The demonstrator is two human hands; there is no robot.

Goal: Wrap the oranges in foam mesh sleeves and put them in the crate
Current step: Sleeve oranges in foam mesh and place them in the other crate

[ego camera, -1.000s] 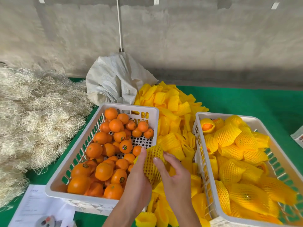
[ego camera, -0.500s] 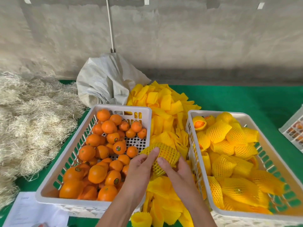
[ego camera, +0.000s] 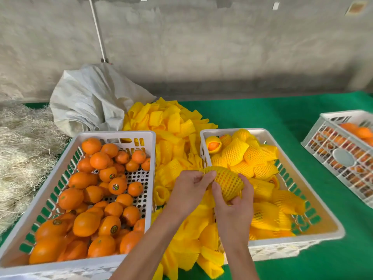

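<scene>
**Sleeved orange held over the gap between 2 crates**

Left hand (ego camera: 190,188) pinches the sleeve end; right hand (ego camera: 235,201) fingers curl round the sleeved orange (ego camera: 228,181), just left of the right crate (ego camera: 298,242). Foam soft, grippy; fruit firm. Probably best held at mid-body.

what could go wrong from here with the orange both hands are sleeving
1. The sleeved orange is held in the air over the loose pile of foam sleeves, not over the crate of wrapped oranges. If the left hand or right hand slips, it may drop into the pile.
2. The left hand pinches only the sleeve's end, so the mesh could pull off or tear.
</scene>
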